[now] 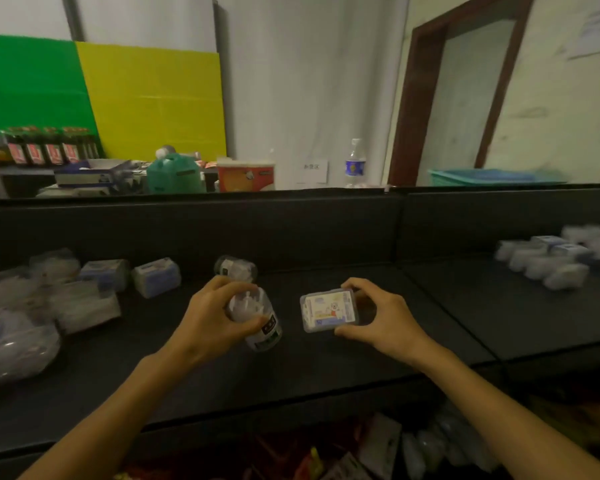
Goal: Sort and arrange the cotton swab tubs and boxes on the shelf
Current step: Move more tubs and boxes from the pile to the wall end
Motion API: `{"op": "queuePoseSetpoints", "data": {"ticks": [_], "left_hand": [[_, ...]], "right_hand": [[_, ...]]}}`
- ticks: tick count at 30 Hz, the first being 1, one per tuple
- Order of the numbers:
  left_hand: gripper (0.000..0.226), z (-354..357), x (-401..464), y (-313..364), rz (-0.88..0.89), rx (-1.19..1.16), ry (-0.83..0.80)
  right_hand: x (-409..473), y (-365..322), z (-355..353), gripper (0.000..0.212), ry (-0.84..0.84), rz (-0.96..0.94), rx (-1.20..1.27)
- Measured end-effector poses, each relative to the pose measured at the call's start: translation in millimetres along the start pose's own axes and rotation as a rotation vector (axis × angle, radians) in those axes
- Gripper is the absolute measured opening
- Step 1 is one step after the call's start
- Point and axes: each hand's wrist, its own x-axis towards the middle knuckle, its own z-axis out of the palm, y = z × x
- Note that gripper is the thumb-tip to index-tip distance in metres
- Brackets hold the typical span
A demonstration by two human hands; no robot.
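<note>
Head view: black shelf point(326, 372).
Left hand point(208, 320): grip curled round clear round tub point(257, 320), tilted, at shelf middle.
Right hand point(381, 320): grip pinching flat rectangular box point(328, 310), just right of tub.

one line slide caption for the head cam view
Left hand grips a round swab tub, right hand holds a flat swab box above the dark shelf.

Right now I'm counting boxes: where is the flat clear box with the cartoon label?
Head view, centre-right: the flat clear box is gripped by the right hand above the dark shelf.
</note>
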Motion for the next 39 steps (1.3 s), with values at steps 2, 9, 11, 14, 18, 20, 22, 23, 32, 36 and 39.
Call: {"op": "queuePoseSetpoints", "data": {"ticks": [2,9,11,14,18,20,22,23,32,36,39], "left_hand": [[0.048,16.4,6.0,19.9,0.029,-0.023,0.001],[0.042,94.2,30.8,99.5,0.097,-0.072,-0.044],[0.041,121.5,37.5,123.0,0.111,-0.078,-0.05],[0.042,162.0,46.3,152.6,0.134,-0.1,-0.055],[0.043,218.4,63.4,190.7,0.155,-0.12,-0.071],[0.043,244.2,74.2,211.1,0.159,-0.134,-0.086],[0.044,267.2,86.4,231.3,0.182,-0.15,-0.108],[0.044,277.2,92.5,241.3,0.196,-0.158,-0.119],[0.044,335.9,147.4,286.9,0.327,-0.181,-0.142],[0.043,359.4,174.4,292.4,0.338,-0.174,-0.128],[0.042,378.1,195.7,295.8,0.341,-0.181,-0.121]], "right_hand": [[-10.1,12.5,-22.2,0.064,0.016,0.0,-0.004],[-50.0,79.0,-111.4,0.064,0.037,0.017,-0.011],[-62.0,103.0,-138.0,0.064,0.049,0.036,-0.013],[-76.0,137.4,-176.8,0.063,0.054,0.071,-0.022],[-91.9,180.8,-227.9,0.063,0.082,0.1,-0.059],[-102.9,201.4,-251.4,0.064,0.096,0.13,-0.085],[-114.2,221.6,-273.6,0.065,0.116,0.162,-0.116],[-119.0,231.1,-284.3,0.065,0.126,0.176,-0.127],[-120.1,299.4,-348.0,0.064,0.204,0.293,-0.253],[-109.2,333.1,-356.6,0.065,0.204,0.319,-0.278],[-96.6,357.5,-362.5,0.062,0.184,0.33,-0.301]]}}
